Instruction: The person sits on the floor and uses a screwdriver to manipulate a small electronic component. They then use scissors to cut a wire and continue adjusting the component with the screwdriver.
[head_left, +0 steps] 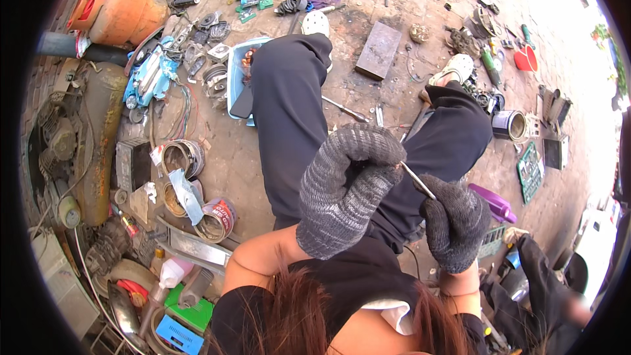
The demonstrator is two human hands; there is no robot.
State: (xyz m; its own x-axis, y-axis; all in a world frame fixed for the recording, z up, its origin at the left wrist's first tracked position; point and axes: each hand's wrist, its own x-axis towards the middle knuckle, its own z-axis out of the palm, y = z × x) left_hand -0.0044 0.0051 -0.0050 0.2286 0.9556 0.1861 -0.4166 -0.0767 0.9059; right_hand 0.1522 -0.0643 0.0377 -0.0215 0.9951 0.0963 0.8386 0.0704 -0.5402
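Note:
Both my hands wear grey knitted gloves and meet above my lap. My left hand (345,184) is curled into a closed fist around something small that the glove hides. My right hand (453,230) is closed on a thin metal rod (415,179) whose tip points up and left into the left fist. My legs in dark trousers (289,112) stretch out over the paved ground, with white sandals at the far end.
An orange gas cylinder (121,10) lies at the upper left. Rusty machinery (85,151), wire coils (184,158), a blue tray (238,79), a metal block (379,49), a tin can (509,125), a purple bottle (493,202) and scattered parts surround me. Another person's dark sleeve (545,289) is at the lower right.

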